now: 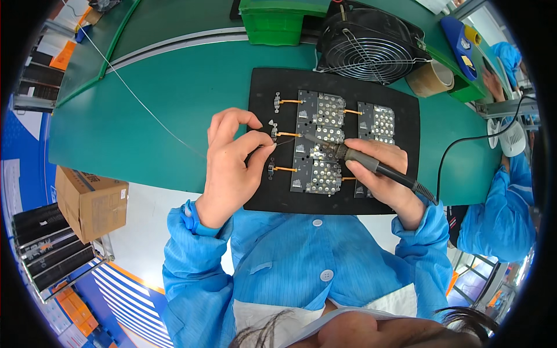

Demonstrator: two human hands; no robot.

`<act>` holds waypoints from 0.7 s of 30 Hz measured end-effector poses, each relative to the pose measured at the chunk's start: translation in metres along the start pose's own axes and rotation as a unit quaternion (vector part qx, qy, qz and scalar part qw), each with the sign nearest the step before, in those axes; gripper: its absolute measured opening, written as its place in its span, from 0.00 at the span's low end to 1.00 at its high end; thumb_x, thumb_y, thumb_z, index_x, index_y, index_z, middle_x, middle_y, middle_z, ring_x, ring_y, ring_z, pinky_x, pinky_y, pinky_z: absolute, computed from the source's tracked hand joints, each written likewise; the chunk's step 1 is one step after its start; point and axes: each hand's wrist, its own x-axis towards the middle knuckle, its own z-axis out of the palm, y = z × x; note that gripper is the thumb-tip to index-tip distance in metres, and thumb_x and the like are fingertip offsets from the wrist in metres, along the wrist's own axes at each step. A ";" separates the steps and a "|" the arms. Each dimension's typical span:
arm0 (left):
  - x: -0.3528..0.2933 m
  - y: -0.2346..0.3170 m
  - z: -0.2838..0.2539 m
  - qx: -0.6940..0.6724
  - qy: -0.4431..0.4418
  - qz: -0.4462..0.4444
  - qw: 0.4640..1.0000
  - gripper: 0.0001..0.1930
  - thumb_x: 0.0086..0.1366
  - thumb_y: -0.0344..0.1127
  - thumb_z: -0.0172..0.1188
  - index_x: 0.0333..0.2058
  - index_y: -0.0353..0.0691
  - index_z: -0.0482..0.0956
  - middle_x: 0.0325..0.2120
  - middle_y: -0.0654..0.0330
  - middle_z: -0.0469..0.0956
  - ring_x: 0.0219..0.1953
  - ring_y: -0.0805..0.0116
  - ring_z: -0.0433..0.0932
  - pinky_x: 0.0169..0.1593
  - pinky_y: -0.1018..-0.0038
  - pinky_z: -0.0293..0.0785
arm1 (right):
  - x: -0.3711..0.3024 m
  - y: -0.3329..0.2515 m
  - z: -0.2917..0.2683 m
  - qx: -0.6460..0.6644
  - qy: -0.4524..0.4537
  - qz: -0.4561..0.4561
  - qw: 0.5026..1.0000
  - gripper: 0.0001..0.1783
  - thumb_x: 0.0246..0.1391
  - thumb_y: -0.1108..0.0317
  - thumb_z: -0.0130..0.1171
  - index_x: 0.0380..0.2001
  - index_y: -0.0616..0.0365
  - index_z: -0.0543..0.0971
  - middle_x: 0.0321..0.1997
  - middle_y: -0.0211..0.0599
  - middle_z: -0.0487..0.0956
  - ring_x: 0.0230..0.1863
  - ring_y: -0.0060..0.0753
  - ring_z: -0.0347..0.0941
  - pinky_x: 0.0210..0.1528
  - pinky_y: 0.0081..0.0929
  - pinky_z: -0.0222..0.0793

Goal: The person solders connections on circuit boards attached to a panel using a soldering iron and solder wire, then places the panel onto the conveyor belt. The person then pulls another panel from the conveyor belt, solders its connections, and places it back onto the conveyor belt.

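Observation:
My left hand (232, 159) pinches a thin solder wire (284, 141) between thumb and index finger. Its end reaches toward the middle circuit board (303, 145) in the left column. My right hand (386, 174) grips the dark handle of a soldering iron (371, 161), whose tip points left at the same board, near an orange flex lead (288, 134). That lead runs to a small metal connector (274, 132) beside my left fingertips. More boards with round clear dots lie above and below, and a second column (383, 119) is partly covered by my right hand.
A black mat (267, 200) carries the boards on a green bench (139, 145). Behind it stand a black fan (371, 52), a green bin (272, 26) and a tape roll (430, 79). The iron's cable (444, 165) curves right. Another person's blue sleeve (499, 214) shows at right.

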 end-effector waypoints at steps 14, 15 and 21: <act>0.007 -0.002 0.014 -0.020 0.005 0.013 1.000 0.07 0.46 0.20 0.66 0.26 0.36 0.79 0.37 0.58 0.72 0.45 0.56 0.70 0.46 0.66 0.68 | 0.001 0.000 0.000 -0.001 -0.016 0.002 1.000 0.18 0.46 0.71 0.68 0.41 0.65 0.80 0.25 0.41 0.80 0.21 0.31 0.75 0.23 0.24 0.68; 0.007 -0.002 0.016 -0.019 0.006 0.012 1.000 0.07 0.46 0.20 0.66 0.26 0.36 0.79 0.37 0.58 0.72 0.45 0.56 0.70 0.46 0.66 0.68 | 0.001 0.001 0.001 0.002 -0.011 -0.001 1.000 0.18 0.46 0.71 0.68 0.41 0.65 0.80 0.25 0.41 0.80 0.21 0.31 0.75 0.23 0.24 0.68; 0.005 -0.004 0.020 -0.034 0.013 0.023 0.999 0.07 0.48 0.19 0.66 0.27 0.35 0.80 0.38 0.58 0.74 0.42 0.60 0.73 0.42 0.69 0.71 | 0.002 -0.001 0.000 0.006 -0.013 0.010 1.000 0.18 0.45 0.71 0.68 0.41 0.65 0.80 0.24 0.41 0.80 0.21 0.31 0.76 0.24 0.24 0.69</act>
